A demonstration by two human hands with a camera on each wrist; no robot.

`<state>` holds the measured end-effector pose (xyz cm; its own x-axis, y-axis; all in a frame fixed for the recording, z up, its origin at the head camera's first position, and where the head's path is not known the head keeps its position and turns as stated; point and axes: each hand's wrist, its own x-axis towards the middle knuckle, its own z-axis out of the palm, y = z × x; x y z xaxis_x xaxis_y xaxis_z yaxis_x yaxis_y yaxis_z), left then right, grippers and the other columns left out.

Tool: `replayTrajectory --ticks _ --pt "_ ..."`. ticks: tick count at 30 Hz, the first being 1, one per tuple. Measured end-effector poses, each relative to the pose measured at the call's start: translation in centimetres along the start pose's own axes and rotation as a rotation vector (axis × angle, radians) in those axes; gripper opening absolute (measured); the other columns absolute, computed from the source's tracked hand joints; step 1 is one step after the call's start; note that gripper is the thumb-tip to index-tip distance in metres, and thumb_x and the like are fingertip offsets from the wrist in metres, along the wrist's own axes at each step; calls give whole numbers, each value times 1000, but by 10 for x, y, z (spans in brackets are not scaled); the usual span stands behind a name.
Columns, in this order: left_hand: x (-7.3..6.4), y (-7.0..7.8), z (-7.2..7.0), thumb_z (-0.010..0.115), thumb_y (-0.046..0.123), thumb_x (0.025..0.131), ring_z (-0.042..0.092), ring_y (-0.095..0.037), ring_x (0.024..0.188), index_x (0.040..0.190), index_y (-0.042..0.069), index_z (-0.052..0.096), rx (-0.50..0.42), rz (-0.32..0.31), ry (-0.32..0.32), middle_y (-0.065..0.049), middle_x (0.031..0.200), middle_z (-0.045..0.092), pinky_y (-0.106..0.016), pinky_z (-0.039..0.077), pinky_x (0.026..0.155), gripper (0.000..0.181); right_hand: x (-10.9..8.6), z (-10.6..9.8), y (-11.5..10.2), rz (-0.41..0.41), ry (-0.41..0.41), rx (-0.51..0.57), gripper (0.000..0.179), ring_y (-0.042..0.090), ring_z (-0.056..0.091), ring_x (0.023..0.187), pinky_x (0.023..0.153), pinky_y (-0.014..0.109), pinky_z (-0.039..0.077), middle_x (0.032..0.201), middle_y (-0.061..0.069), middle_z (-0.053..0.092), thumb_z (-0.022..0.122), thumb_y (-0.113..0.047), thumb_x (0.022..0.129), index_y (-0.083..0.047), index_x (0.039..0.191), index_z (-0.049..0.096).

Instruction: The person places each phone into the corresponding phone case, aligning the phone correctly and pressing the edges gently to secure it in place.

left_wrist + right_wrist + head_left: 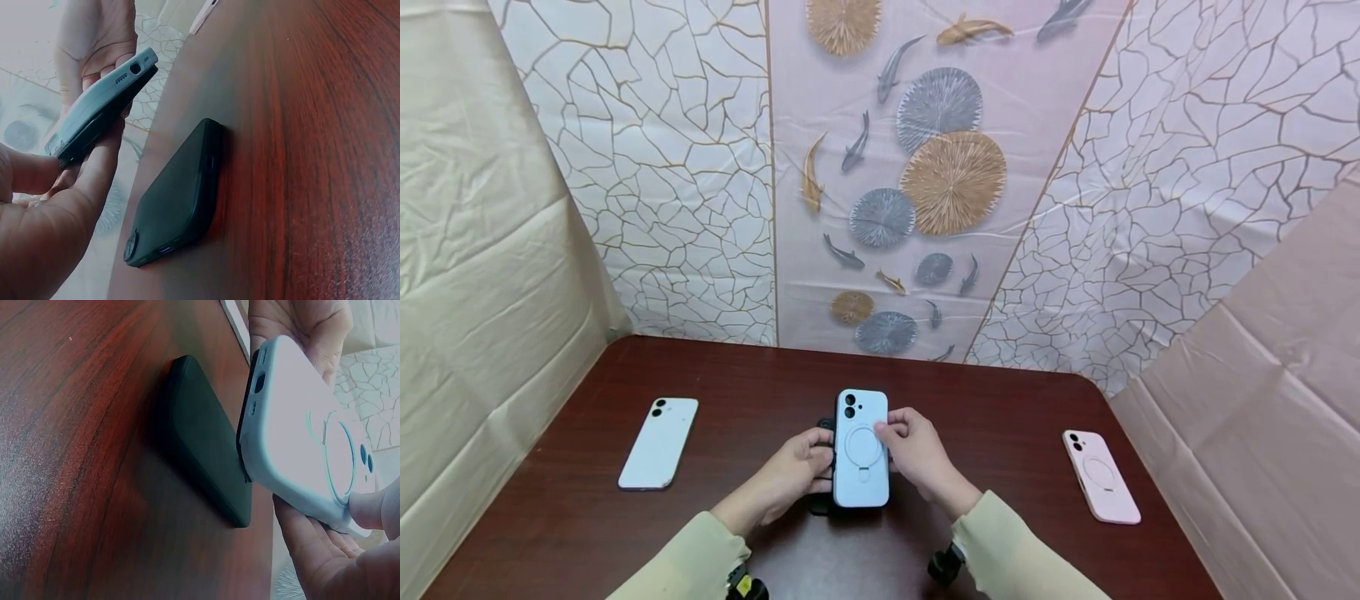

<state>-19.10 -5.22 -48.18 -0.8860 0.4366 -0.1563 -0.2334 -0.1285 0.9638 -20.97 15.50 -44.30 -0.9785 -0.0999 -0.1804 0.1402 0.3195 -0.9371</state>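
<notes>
Left hand (797, 469) and right hand (919, 450) pinch opposite edges of a pale-blue ring-backed phone case (860, 450), dark layer (105, 121) beneath, above a black phone (175, 190); even edge pressure should serve best

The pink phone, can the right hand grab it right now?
Probably yes: nothing seems to block the tabletop between the right hand and the pink phone. But it's holding the pale blue phone, so it would likely let go first.
</notes>
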Motion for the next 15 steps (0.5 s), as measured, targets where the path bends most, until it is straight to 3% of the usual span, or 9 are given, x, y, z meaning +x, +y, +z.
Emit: replayTrajectory --ticks 4,8,12,15 --pt "1 0 1 39 14 105 65 -26 95 133 -8 40 3 -16 12 -18 112 62 -40 55 79 35 -1 0 0 4 -2 -2 28 20 65 83 66 38 56 97 11 67 56 -18 100 3 118 52" --pt "3 -3 4 52 25 102 67 -25 90 126 -9 44 67 12 49 -17 106 66 -39 56 76 43 -2 0 1 -7 -10 -23 30 20 64 82 65 37 57 96 11 65 58 -21 99 2 117 51" --pt "4 -5 4 58 23 99 68 -23 86 121 -9 48 164 41 88 -15 101 69 -38 56 72 40 -2 2 2 -11 -22 -14 30 20 65 80 64 37 57 94 12 63 58 -23 99 1 116 51" --pt "3 -5 4 57 21 99 68 -23 88 121 -9 48 181 46 91 -15 103 69 -38 56 73 38 -2 1 3 -17 -16 22 31 23 66 80 66 37 57 94 13 63 53 -25 101 2 116 51"
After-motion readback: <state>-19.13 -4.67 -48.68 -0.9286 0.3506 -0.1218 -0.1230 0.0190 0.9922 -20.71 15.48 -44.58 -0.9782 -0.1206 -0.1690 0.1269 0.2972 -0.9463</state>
